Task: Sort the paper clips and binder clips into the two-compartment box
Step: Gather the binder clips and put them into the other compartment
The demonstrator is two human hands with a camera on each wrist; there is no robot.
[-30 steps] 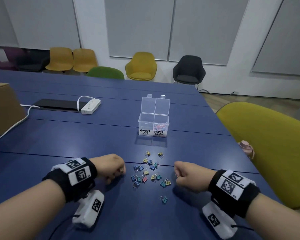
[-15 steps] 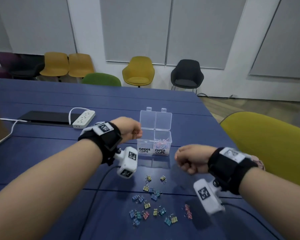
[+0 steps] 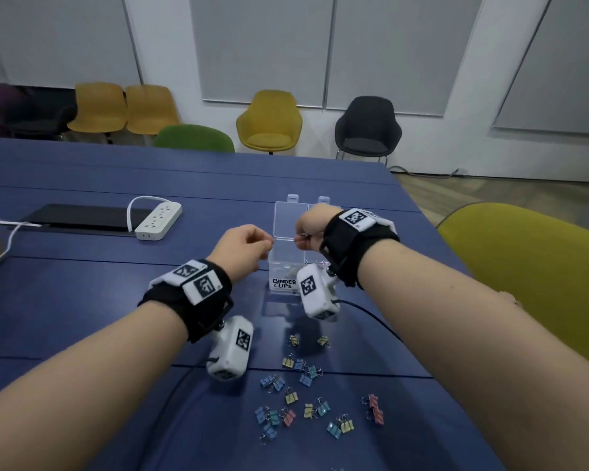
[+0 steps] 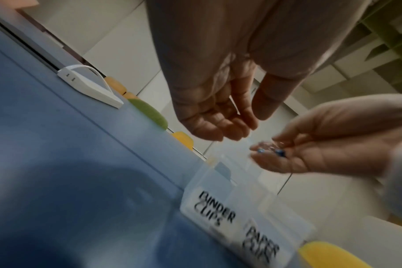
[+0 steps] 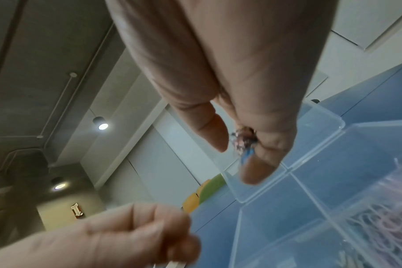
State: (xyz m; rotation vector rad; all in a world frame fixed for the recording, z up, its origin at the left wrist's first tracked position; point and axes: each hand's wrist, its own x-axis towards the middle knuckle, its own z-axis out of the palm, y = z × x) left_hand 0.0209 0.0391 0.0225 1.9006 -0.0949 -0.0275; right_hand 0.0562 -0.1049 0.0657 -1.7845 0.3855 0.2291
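Observation:
The clear two-compartment box (image 3: pixel 284 266) stands mid-table with its lid up, labelled "BINDER CLIPS" (image 4: pixel 215 208) and "PAPER CLIPS". Pink paper clips (image 5: pixel 379 226) fill its right compartment. My right hand (image 3: pixel 301 237) hovers over the left compartment and pinches a few binder clips (image 5: pixel 244 143) between thumb and fingers; they show blue (image 4: pixel 269 150) in the left wrist view. My left hand (image 3: pixel 269 243) hangs just left of the box, its fingers (image 4: pixel 218 127) loosely curled round nothing. Several pastel binder clips (image 3: pixel 303 396) lie loose on the table nearer to me.
A white power strip (image 3: pixel 159 220) and a flat black pad (image 3: pixel 79 215) lie at the back left of the blue table (image 3: pixel 82 300). A yellow chair (image 3: pixel 524 266) stands close at the right edge. Cables trail from both wrist cameras.
Both hands rose from the clip pile to the box. The right hand moved forward and left over the binder-clip compartment with its clips. The left hand's clip no longer shows.

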